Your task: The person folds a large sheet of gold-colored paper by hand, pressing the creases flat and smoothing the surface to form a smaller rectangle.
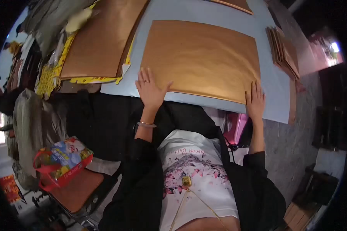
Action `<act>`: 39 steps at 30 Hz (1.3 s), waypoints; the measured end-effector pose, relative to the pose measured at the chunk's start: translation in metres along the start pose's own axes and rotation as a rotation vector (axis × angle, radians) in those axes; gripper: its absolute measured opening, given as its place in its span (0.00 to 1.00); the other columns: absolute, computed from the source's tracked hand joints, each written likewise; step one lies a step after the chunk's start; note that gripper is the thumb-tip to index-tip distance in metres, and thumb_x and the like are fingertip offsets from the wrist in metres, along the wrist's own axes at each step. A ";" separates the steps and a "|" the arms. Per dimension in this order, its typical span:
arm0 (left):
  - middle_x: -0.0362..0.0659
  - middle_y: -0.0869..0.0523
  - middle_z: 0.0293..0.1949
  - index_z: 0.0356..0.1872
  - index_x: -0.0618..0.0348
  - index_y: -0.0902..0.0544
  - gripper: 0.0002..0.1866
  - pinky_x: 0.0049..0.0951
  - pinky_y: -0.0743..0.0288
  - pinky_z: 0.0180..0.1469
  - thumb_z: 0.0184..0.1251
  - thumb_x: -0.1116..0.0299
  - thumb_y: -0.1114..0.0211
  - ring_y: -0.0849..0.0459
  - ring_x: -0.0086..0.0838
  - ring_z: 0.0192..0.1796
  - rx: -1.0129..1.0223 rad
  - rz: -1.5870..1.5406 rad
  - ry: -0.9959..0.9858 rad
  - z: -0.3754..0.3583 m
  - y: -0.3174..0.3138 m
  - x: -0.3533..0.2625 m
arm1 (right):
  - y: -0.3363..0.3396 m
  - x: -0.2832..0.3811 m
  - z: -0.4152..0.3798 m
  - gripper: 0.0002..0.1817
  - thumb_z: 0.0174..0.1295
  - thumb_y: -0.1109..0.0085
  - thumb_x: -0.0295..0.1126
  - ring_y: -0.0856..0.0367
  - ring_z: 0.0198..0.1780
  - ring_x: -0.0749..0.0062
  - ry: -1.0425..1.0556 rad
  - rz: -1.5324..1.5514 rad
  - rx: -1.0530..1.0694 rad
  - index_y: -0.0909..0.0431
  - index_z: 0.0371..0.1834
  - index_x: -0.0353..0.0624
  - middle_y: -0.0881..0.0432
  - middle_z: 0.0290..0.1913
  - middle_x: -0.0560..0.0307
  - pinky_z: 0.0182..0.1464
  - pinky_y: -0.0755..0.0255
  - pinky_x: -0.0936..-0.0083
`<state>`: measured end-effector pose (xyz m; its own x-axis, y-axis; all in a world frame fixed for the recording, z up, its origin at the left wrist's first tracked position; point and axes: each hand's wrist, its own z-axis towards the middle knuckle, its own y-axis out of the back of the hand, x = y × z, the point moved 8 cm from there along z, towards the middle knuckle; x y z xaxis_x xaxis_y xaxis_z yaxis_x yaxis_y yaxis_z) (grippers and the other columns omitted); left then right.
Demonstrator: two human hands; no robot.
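Observation:
A large sheet of brown paper (202, 57) lies flat on the pale blue table top. My left hand (151, 89) rests at its near left corner, fingers spread and thumb pointing right. At the near right corner, my right hand (255, 99) lies flat with the fingers stretched along the sheet's edge. Neither hand grips anything. The paper shows slight creases and a shine towards its near right part.
A stack of larger brown sheets (100, 42) lies at the left over yellow printed material (58, 77). Folded brown paper pieces (283, 52) stand at the table's right edge. A bag with red handles (67, 159) sits on a brown chair (77, 190) at lower left.

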<state>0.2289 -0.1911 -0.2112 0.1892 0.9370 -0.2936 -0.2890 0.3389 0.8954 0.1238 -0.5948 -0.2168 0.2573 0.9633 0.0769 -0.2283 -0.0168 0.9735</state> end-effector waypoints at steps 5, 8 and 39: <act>0.59 0.44 0.71 0.69 0.66 0.42 0.52 0.56 0.55 0.70 0.55 0.32 0.41 0.49 0.50 0.74 0.031 0.061 0.038 -0.001 0.001 0.003 | 0.001 -0.004 0.000 0.30 0.70 0.62 0.49 0.47 0.74 0.60 -0.049 0.050 0.002 0.45 0.73 0.51 0.46 0.75 0.56 0.72 0.60 0.51; 0.59 0.44 0.71 0.70 0.66 0.43 0.52 0.57 0.54 0.70 0.56 0.33 0.41 0.49 0.50 0.74 0.028 0.063 0.004 -0.001 0.002 0.000 | 0.009 0.006 -0.002 0.30 0.70 0.60 0.47 0.47 0.74 0.58 -0.057 0.058 0.010 0.43 0.72 0.49 0.45 0.74 0.55 0.72 0.58 0.49; 0.59 0.43 0.71 0.68 0.67 0.40 0.50 0.56 0.48 0.67 0.56 0.35 0.40 0.44 0.52 0.72 -0.012 0.134 -0.001 -0.007 0.008 -0.006 | 0.014 0.138 0.059 0.28 0.70 0.59 0.45 0.49 0.74 0.56 0.131 0.082 -0.117 0.40 0.69 0.43 0.45 0.73 0.48 0.72 0.54 0.52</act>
<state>0.2193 -0.1937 -0.2045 0.1492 0.9738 -0.1717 -0.3227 0.2121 0.9224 0.2109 -0.4781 -0.1795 0.1109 0.9867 0.1189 -0.3530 -0.0727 0.9328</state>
